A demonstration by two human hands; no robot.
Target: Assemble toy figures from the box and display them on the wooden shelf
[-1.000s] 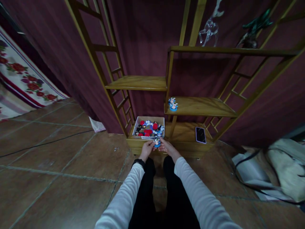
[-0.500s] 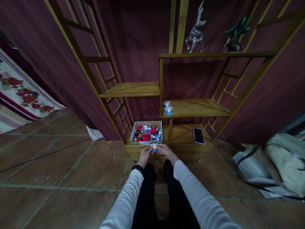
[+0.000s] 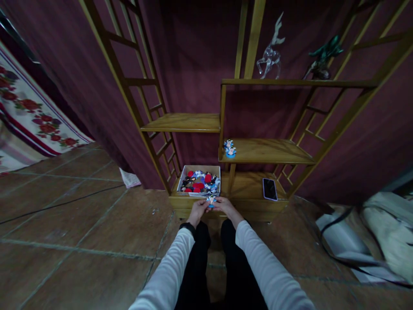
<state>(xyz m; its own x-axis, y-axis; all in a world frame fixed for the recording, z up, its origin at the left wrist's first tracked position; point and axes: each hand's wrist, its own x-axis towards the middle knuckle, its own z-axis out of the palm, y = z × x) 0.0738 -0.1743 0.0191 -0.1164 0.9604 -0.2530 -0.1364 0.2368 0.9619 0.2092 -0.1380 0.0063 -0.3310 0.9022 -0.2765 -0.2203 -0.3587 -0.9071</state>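
Between my fingertips is a small figurine (image 3: 211, 200) on a blue base, held in front of the shelf's lower edge. My left hand (image 3: 197, 211) pinches it from the left, and my right hand (image 3: 226, 206) grips its right side. Just beyond my hands, a white cardboard box (image 3: 191, 194) on the bottom shelf holds many small red, black, white and blue figurines. Two similar blue-based figurines (image 3: 230, 151) stand close together at the left end of the middle right shelf.
A phone (image 3: 269, 189) lies on the bottom shelf at the right. On the upper shelf stand a clear glass deer (image 3: 271, 56) and a green ornament (image 3: 324, 58). Bags (image 3: 383, 232) rest on the floor at right. A black cable (image 3: 61, 204) crosses the tiles at left.
My view has tilted and shifted slightly. Both hands still hold the figurine at nearly the same spot in front of the box.
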